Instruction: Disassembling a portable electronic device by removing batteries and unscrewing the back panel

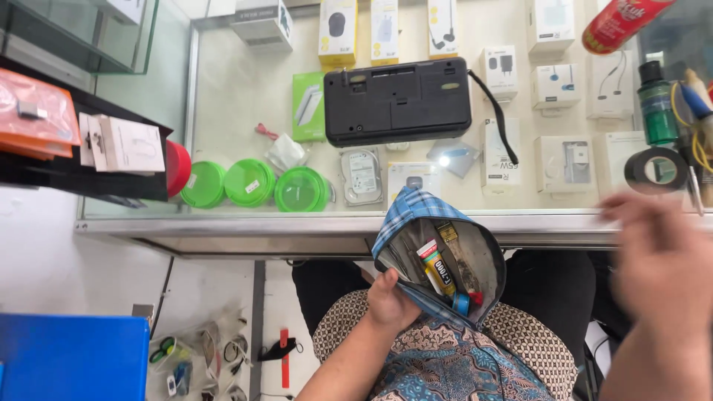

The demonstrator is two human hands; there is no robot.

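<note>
Left hand (pixel 388 301) fingers grip the open plaid pouch (pixel 438 256); blurred right hand (pixel 657 263) empty.

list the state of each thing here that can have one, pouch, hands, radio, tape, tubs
blue plaid pouch: unzipped, mouth held open, a glue tube and tools inside
left hand: gripping the pouch's lower edge
right hand: raised and empty, blurred
black radio: lying back-up on the glass counter, strap loose at its side
black tape roll: lying flat
green tubs: lids on, inside the display case
</note>
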